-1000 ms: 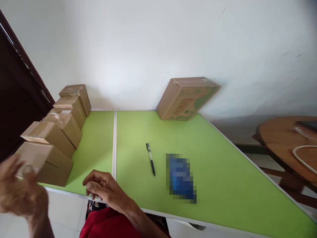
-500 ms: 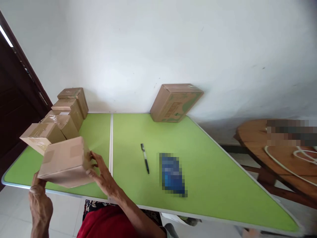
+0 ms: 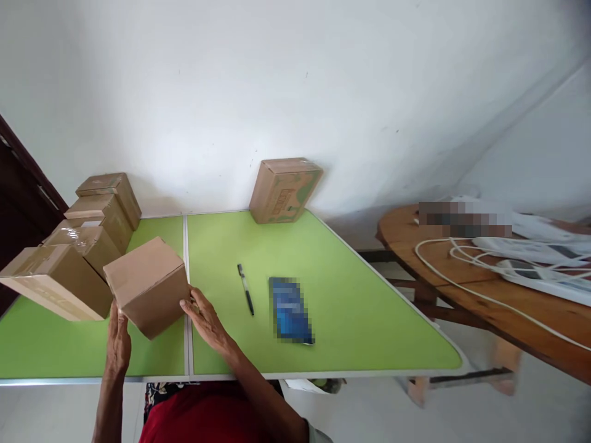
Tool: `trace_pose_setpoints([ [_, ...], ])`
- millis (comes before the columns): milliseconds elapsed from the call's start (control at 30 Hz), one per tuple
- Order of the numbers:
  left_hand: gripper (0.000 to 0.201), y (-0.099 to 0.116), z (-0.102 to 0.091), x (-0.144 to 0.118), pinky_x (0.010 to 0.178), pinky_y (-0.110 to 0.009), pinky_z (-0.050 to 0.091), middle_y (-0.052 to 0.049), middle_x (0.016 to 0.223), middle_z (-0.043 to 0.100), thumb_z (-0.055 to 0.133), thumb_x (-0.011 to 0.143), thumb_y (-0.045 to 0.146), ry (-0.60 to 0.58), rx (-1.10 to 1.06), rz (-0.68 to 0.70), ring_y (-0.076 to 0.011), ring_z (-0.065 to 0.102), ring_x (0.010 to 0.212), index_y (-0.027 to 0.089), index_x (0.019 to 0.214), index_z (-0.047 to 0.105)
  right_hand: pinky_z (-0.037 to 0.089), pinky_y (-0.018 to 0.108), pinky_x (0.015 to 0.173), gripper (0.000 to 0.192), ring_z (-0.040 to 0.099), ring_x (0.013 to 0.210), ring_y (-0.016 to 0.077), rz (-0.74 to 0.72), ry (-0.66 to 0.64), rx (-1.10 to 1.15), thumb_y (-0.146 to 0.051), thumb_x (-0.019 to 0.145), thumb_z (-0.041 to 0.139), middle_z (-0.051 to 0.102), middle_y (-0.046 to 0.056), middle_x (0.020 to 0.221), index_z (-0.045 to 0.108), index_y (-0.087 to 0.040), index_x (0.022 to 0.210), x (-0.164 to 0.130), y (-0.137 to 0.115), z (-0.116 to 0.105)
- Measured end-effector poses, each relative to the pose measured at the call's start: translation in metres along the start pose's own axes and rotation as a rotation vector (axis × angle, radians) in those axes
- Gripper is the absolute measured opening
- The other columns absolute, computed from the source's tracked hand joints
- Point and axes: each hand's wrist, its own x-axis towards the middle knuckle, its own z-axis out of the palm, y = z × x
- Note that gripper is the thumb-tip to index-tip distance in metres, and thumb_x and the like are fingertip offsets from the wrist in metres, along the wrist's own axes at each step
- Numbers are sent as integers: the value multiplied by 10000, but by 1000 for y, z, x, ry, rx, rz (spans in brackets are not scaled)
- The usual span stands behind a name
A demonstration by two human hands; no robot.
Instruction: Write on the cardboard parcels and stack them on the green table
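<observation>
I hold a small plain cardboard box (image 3: 146,285) between both hands, tilted, just above the green table (image 3: 351,307) near its front edge. My left hand (image 3: 119,335) presses the box's lower left side and my right hand (image 3: 205,319) presses its right side. A row of several similar cardboard boxes (image 3: 69,258) runs along the table's left side, right behind the held box. A black pen (image 3: 245,289) lies on the table to the right of my right hand.
A blurred blue flat item (image 3: 290,309) lies beside the pen. A larger printed cardboard box (image 3: 283,189) leans against the white wall at the table's back. A round wooden table (image 3: 489,277) with white cables stands at the right. A dark door (image 3: 18,184) is at the left.
One second ago both hands held nothing near the front edge. They took one box from the near end of the row and carried it right, towards the table's middle seam. The view swung right.
</observation>
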Motion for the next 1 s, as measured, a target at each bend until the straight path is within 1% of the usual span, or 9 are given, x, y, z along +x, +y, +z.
trace_pose_setpoints([
  [167,796,35,3,-7,1284,-607,466,-175,1598,688,637,1004,773,-79,-51,-17,-404,618,1511,248,1602,650,526,453,1142,744,682,1228,314,-36,80,53,-890,1009,564,759,124,1307,728,-241,1333,5,-9,-15],
  [267,832,47,13,-12,1260,-608,493,-182,1563,707,702,964,772,-84,-57,-21,-416,627,1494,238,1599,654,539,400,975,690,644,1020,269,-26,135,22,-901,1013,525,722,66,1051,712,-239,1071,6,-8,-22],
  [367,821,53,21,-17,1257,-573,504,-184,1604,682,694,983,751,-102,-74,-8,-404,624,1505,240,1623,642,508,363,867,688,576,903,232,-17,177,37,-918,996,529,633,15,903,650,-242,949,7,-1,-24],
  [533,766,67,24,-21,1336,-585,408,-156,1604,696,609,1028,756,-128,-20,70,-395,579,1557,269,1616,673,512,350,821,720,596,884,222,-11,177,90,-908,990,549,676,31,929,703,-206,1018,9,4,-28],
  [600,748,74,27,-22,1372,-599,342,-142,1651,661,524,1063,759,-136,-20,97,-390,520,1611,288,1627,667,546,368,884,774,670,999,255,16,180,114,-902,980,572,751,77,1084,733,-191,1238,9,4,-30],
  [667,773,80,31,-24,1378,-619,319,-142,1718,595,426,1091,772,-141,-40,97,-391,464,1651,294,1665,626,569,406,982,899,721,1126,290,68,187,161,-908,942,624,775,117,1268,641,-207,1505,8,4,-33],
  [733,837,84,38,-26,1370,-628,326,-155,1764,535,352,1092,807,-143,-62,109,-394,413,1681,288,1714,562,578,441,1038,1029,741,1186,315,97,183,196,-937,880,669,768,135,1371,553,-235,1625,7,4,-35],
  [833,890,84,47,-27,1357,-601,359,-165,1752,538,313,1075,850,-168,-78,151,-380,410,1682,300,1747,509,596,447,1011,991,737,1221,332,49,148,188,-972,856,642,774,124,1389,627,-274,1560,7,5,-36],
  [1000,880,82,56,-26,1346,-600,374,-189,1694,573,314,1081,840,-244,-38,212,-373,512,1597,292,1735,525,585,415,846,904,723,1012,309,21,137,111,-1016,918,475,807,90,1066,782,-240,1263,6,2,-37],
])
